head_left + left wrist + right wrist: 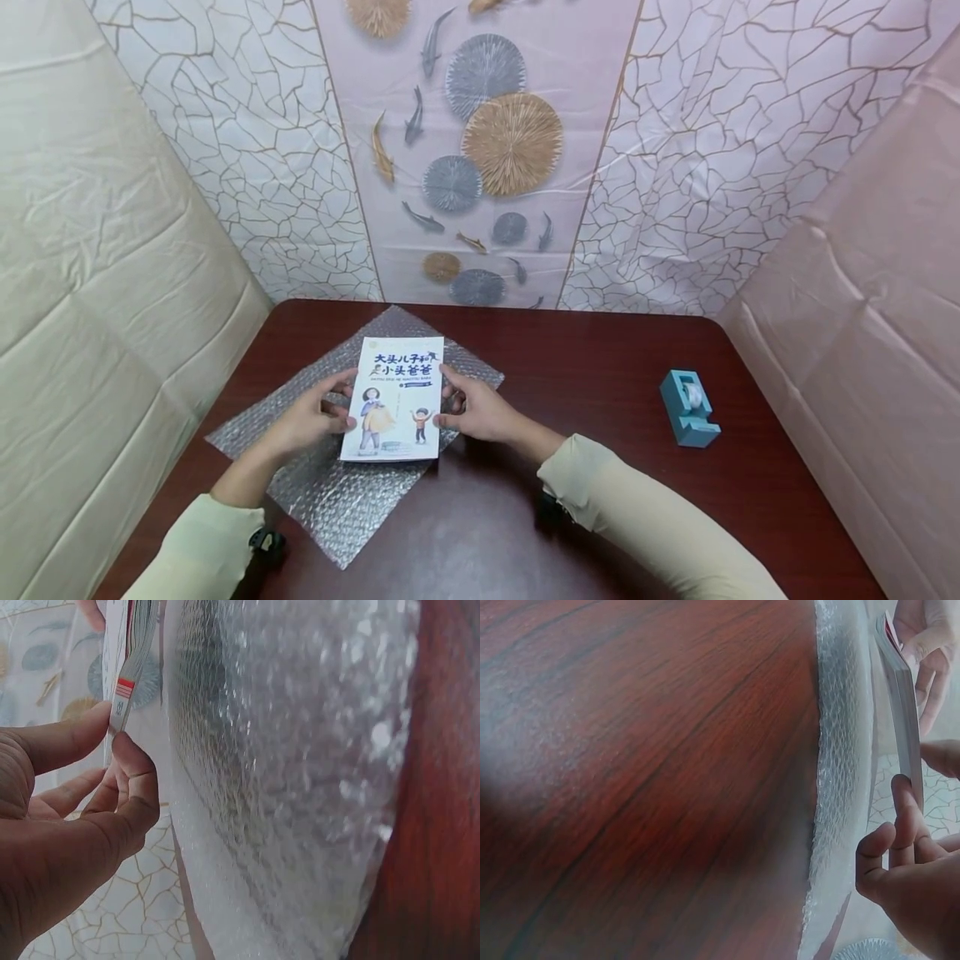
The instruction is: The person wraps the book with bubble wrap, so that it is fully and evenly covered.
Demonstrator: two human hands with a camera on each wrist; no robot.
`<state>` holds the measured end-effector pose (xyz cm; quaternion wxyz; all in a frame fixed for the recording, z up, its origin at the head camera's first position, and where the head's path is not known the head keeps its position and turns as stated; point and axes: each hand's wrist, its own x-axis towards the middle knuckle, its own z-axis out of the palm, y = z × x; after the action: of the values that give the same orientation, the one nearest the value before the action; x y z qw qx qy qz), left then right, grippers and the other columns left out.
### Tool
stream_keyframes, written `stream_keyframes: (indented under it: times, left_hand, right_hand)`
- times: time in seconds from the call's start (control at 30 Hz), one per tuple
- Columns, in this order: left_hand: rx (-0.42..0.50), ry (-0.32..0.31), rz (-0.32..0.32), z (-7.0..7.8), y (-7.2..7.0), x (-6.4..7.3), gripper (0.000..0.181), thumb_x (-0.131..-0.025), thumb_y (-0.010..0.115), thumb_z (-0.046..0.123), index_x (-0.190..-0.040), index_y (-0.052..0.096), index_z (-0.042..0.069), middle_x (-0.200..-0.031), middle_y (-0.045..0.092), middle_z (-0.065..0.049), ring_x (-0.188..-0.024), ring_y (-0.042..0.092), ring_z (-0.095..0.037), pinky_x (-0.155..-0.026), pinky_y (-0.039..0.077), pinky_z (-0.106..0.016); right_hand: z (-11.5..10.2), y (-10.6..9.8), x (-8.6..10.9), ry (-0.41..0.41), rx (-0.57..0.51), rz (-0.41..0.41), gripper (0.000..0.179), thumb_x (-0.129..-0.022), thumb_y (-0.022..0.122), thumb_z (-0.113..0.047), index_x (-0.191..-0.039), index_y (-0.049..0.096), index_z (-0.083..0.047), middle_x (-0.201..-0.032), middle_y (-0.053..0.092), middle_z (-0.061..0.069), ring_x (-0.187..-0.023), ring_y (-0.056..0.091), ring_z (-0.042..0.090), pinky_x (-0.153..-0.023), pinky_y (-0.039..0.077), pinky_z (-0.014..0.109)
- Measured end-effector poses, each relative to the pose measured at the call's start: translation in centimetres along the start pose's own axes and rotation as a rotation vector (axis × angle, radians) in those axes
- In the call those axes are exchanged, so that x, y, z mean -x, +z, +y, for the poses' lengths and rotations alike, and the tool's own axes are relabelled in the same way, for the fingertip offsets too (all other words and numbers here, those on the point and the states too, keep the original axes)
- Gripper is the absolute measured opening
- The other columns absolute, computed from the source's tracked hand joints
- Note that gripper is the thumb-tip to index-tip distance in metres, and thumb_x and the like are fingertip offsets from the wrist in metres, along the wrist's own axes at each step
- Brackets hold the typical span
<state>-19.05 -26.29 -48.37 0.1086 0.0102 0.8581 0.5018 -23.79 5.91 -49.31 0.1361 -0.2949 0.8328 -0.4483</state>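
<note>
A white paperback book [397,400] with blue Chinese lettering and two cartoon figures on its cover is held between both hands, above a sheet of bubble wrap [337,517]. My left hand [306,423] pinches the book's left edge, thumb on the cover and fingers beneath. On the opposite edge my right hand [483,407] grips it the same way. In the left wrist view, the pages [140,637] face the camera, and the bubble wrap [300,765] lies below, apart from the book. The right wrist view shows the book [904,712] raised over the wrap.
A blue tape dispenser [692,410] with a roll of clear tape stands on the right side of the dark red wooden table [600,517]. Patterned cloth [465,167] hangs behind the table, and pale padded cloth walls [90,292] rise at both sides.
</note>
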Motion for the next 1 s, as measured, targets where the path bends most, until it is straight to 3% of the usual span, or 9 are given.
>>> stream_keyframes:
  times: [0.13, 0.27, 0.53, 0.77, 1.0]
  left_hand:
    - [0.023, 0.008, -0.041, -0.2, -0.5, -0.3, 0.092, -0.093, 0.075, -0.01, -0.173, 0.032, 0.005, -0.148, 0.048, -0.026, -0.112, 0.061, -0.03, -0.084, 0.055, -0.032]
    - [0.027, 0.018, -0.063, -0.7, -0.9, -0.4, 0.091, -0.094, 0.074, -0.01, -0.173, 0.031, 0.004, -0.146, 0.048, -0.027, -0.113, 0.061, -0.031, -0.086, 0.056, -0.032]
    - [0.001, -0.016, -0.051, -1.0, -1.4, -0.2, 0.092, -0.093, 0.072, -0.011, -0.173, 0.029, 0.002, -0.147, 0.048, -0.03, -0.115, 0.064, -0.035, -0.086, 0.054, -0.035]
    - [-0.025, -0.087, -0.028, -1.3, -1.9, -0.4, 0.094, -0.095, 0.07, -0.01, -0.175, 0.025, 0.007, -0.149, 0.045, -0.028, -0.118, 0.061, -0.035, -0.09, 0.055, -0.035]
    - [-0.037, -0.099, -0.031, -1.8, -2.1, -0.9, 0.093, -0.097, 0.07, -0.006, -0.176, 0.023, 0.007, -0.148, 0.046, -0.029, -0.123, 0.06, -0.039, -0.09, 0.059, -0.039]
  right_hand:
    - [0.0, 0.1, -0.3, 0.01, -0.035, -0.009, 0.101, -0.093, 0.088, -0.012, -0.172, 0.027, 0.003, -0.126, 0.067, 0.018, -0.094, 0.062, 0.025, -0.079, 0.049, 0.021]
    - [0.0, 0.5, -0.5, 0.015, -0.035, -0.02, 0.106, -0.091, 0.09, -0.011, -0.173, 0.025, 0.004, -0.127, 0.065, 0.017, -0.094, 0.061, 0.024, -0.08, 0.048, 0.022]
    - [-0.6, 1.4, -1.3, 0.028, 0.006, -0.04, 0.111, -0.089, 0.092, -0.014, -0.174, 0.022, 0.004, -0.128, 0.063, 0.014, -0.092, 0.06, 0.02, -0.079, 0.048, 0.023]
    - [-1.2, 2.0, -2.3, 0.077, 0.002, -0.046, 0.114, -0.087, 0.093, -0.015, -0.174, 0.022, 0.002, -0.129, 0.064, 0.012, -0.088, 0.058, 0.014, -0.076, 0.048, 0.022]
    - [-1.1, 2.6, -2.9, 0.114, -0.021, -0.052, 0.114, -0.086, 0.093, -0.014, -0.174, 0.022, 0.003, -0.132, 0.065, 0.016, -0.083, 0.057, 0.01, -0.073, 0.047, 0.021]
